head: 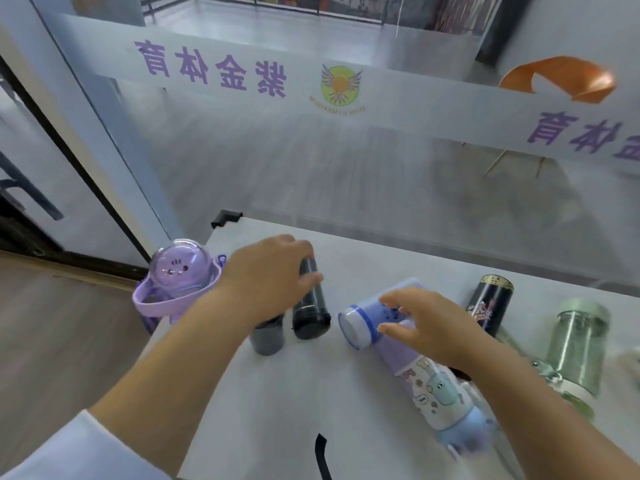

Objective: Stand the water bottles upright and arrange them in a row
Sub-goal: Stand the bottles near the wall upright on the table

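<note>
Mostly smooth cylinders — left hand (266,282) gripping dark translucent bottle (310,303), matte white table (311,393)

The left hand (270,282) wraps its fingers over a dark translucent cylindrical bottle (310,306) lying on the white desk (277,393); a second grey bottle (266,339) shows just beneath its wrist. Left of that hand, a purple dome-lidded bottle (176,282) stands at the desk's edge. The right hand (426,327), fingers spread, touches a lavender cartoon-printed bottle (408,355) lying on its side. Right of it lie a black printed flask (488,303) and a green glass bottle (578,348).
</note>
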Motion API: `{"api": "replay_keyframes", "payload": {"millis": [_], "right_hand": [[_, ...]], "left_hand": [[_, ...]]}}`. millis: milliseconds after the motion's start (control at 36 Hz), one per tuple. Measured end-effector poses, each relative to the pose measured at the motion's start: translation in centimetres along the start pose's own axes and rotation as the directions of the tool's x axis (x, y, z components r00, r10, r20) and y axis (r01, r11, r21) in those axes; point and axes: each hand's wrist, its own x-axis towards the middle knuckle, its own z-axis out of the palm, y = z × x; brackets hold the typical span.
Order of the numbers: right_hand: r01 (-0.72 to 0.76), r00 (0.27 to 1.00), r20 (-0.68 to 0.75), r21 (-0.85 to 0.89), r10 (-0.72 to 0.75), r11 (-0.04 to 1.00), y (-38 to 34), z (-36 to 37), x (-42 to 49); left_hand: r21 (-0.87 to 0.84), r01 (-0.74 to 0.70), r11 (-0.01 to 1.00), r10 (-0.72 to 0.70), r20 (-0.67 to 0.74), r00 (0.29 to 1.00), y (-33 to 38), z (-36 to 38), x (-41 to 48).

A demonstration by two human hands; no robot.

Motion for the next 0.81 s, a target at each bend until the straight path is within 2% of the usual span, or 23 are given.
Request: {"api": "replay_keyframes", "payload": {"millis": [167, 278, 444, 611, 806], "right_hand": [[-0.003, 1.0, 0.02, -0.197, 0.007, 0.98, 3.8, -0.7, 0.0], [0.035, 0.998, 0.057, -0.272, -0.02, 0.962, 5.0, -0.3, 1.5], [0.195, 0.976, 0.157, -0.308, -0.152, 0.931, 4.4, 1.3, 4.6], [0.401, 0.906, 0.276, -0.319, -0.321, 0.859, 3.8, 3.9, 7.4], [0.43, 0.886, 0.359, -0.4, -0.293, 0.809, 3.8, 5.8, 9.2]], "left_hand": [[0.109, 0.04, 0.993, -0.061, 0.199, 0.978, 3.7, 5.3, 2.4], [0.143, 0.154, 0.978, -0.187, 0.263, 0.947, 3.8, 8.9, 3.6], [0.103, 0.328, 0.939, -0.344, 0.314, 0.885, 3.6, 13.3, 4.5], [0.086, 0.466, 0.88, -0.464, 0.365, 0.808, 2.9, 15.8, 5.2], [-0.09, 0.593, 0.8, -0.518, 0.396, 0.758, 2.5, 17.6, 5.0]]}}
